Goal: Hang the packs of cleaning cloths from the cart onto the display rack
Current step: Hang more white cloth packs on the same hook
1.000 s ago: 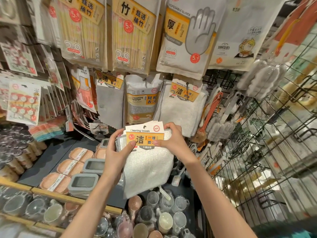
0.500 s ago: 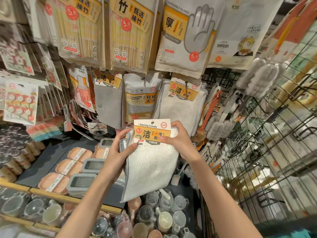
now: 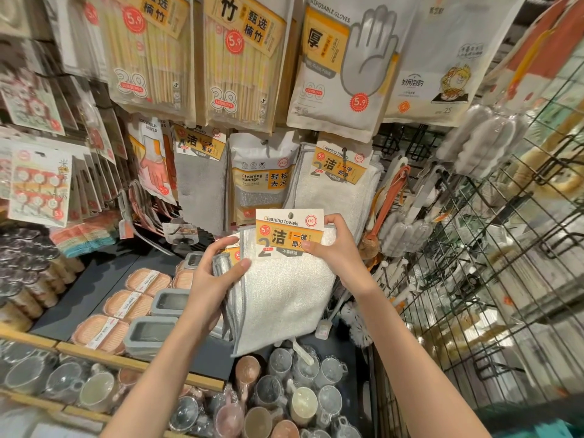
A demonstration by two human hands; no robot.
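Front pack lifted toward its hook

The right hand [image 3: 339, 248] pinches the pack [image 3: 284, 279] by its card, at centre; the left hand [image 3: 215, 279] grips the spare packs [image 3: 226, 263] behind. The hook [image 3: 344, 152], at 1 o'clock, is already crowded: a missed card hole, or a slack left grip, could drop cloths onto the cups [image 3: 284, 393] at 6 o'clock.

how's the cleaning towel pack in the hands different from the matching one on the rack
The white cleaning towel pack with the orange header card is gripped by the left hand and right hand; the matching white hung pack hangs from a hook. The held pack sits lower, nearer the camera. Both share the same header card.
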